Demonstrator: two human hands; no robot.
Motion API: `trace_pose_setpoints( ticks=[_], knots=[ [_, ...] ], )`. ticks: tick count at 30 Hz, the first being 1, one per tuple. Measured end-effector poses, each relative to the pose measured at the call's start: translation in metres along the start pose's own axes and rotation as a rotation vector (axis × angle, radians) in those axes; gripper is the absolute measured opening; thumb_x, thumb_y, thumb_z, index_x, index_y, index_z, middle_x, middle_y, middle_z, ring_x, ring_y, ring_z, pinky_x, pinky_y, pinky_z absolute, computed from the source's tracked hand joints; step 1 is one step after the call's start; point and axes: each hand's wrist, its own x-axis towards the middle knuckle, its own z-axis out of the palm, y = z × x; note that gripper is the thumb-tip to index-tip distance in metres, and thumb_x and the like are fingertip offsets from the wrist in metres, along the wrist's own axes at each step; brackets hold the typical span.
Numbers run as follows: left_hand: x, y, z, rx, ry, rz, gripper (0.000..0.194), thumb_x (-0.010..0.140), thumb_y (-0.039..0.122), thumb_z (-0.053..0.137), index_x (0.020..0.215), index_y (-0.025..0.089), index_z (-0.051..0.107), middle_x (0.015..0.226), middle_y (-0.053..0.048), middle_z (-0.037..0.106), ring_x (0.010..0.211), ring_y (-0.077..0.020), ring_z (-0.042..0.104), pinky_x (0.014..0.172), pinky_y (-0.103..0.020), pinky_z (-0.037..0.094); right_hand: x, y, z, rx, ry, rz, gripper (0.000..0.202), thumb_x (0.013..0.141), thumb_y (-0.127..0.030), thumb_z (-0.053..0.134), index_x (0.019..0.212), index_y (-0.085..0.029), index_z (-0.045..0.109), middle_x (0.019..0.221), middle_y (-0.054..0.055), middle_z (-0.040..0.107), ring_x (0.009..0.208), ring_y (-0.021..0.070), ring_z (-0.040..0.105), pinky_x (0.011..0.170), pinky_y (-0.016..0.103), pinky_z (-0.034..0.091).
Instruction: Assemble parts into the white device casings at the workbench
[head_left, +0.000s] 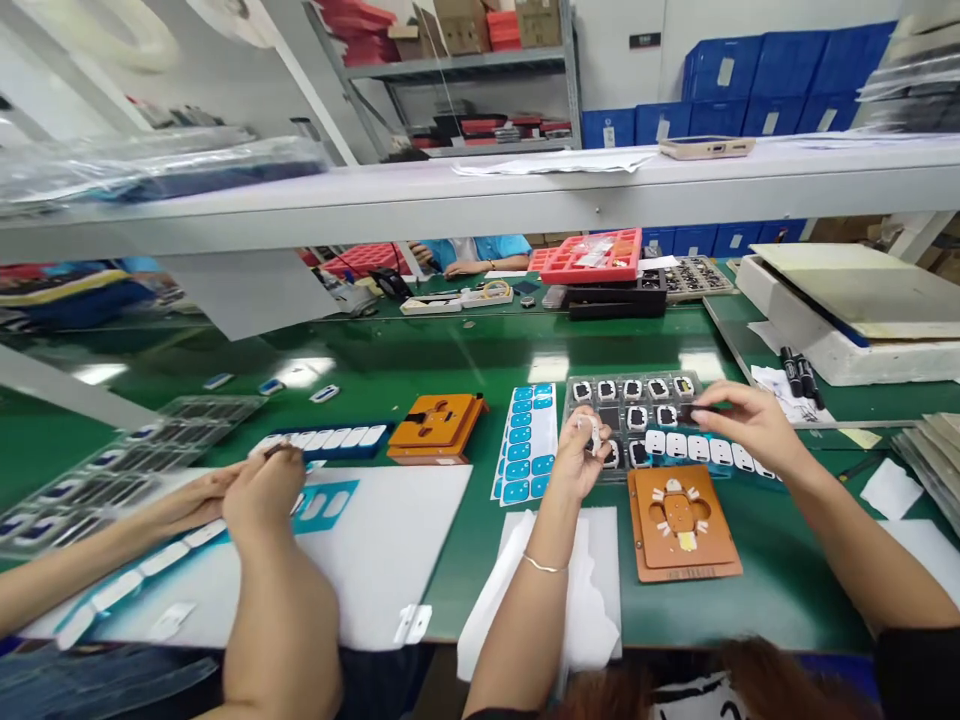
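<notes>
My left hand (582,452) is closed on a small white part (594,430), in front of a clear tray (612,418) of white-framed parts. Over the tray's right side, my right hand (739,418) pinches a small dark piece (694,412). An orange fixture (684,540) with white tabs round its centre lies below and between my hands. A row of white pieces on a blue strip (699,449) runs between the tray and the fixture. Left of my left hand lies a white sheet with blue stickers (519,460).
At the left, a co-worker's hands (262,490) work over a white board (390,520). A second orange fixture (435,428) stands between us. White cloths (592,600) lie beneath my left forearm. A shelf edge (420,210) crosses above the bench; black markers (799,375) lie at right.
</notes>
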Motion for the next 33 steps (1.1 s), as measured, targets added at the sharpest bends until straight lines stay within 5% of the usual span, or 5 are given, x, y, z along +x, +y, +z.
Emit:
trace_pose_setpoints(
  ticks=[6,13,17,24,33],
  knots=[
    [0.004,-0.002,0.007,0.021,0.100,-0.079,0.035,0.074,0.031,0.083,0.088,0.016,0.055,0.085,-0.004,0.065,0.061,-0.0113,0.061,0.041,-0.013,0.038,-0.008,-0.002,-0.005,0.068,-0.078,-0.050,0.026,0.082,-0.045,0.075,0.082,-0.019,0.072,0.080,0.006,0.061,0.068,0.0173,0.062,0.056,0.029,0.059],
    [0.000,0.015,0.084,0.053,0.003,-0.158,0.022,0.095,0.034,0.056,0.098,0.013,0.063,0.094,-0.008,0.062,0.077,-0.0124,0.061,0.062,-0.019,0.051,-0.011,-0.013,-0.008,0.134,-0.021,-0.127,0.014,0.084,-0.032,0.073,0.086,-0.018,0.073,0.079,0.006,0.066,0.067,0.0167,0.065,0.059,0.025,0.057],
    [0.006,0.024,0.110,0.042,-0.018,0.013,0.025,0.098,0.038,0.051,0.099,0.016,0.064,0.090,-0.005,0.061,0.076,-0.0105,0.061,0.064,-0.018,0.052,-0.015,-0.021,-0.014,0.009,0.050,-0.257,0.007,0.088,-0.024,0.068,0.086,-0.020,0.072,0.081,0.005,0.067,0.072,0.0153,0.064,0.061,0.022,0.053],
    [0.026,0.040,0.088,0.290,-0.012,0.102,0.045,0.079,0.049,0.075,0.112,0.033,0.049,0.089,0.001,0.062,0.057,-0.0091,0.058,0.037,-0.011,0.035,-0.011,-0.025,-0.015,-0.224,0.142,-0.432,0.018,0.091,-0.013,0.062,0.101,-0.026,0.069,0.082,0.001,0.067,0.072,0.0143,0.064,0.062,0.023,0.051],
    [0.047,0.033,0.080,0.176,0.150,-0.115,0.022,0.093,0.031,0.058,0.107,0.017,0.066,0.121,-0.011,0.055,0.080,-0.0154,0.065,0.052,-0.022,0.053,0.019,-0.010,-0.002,-0.116,0.075,-0.395,0.012,0.095,-0.027,0.062,0.099,-0.033,0.071,0.087,0.003,0.069,0.079,0.0173,0.067,0.068,0.025,0.058]
  ],
)
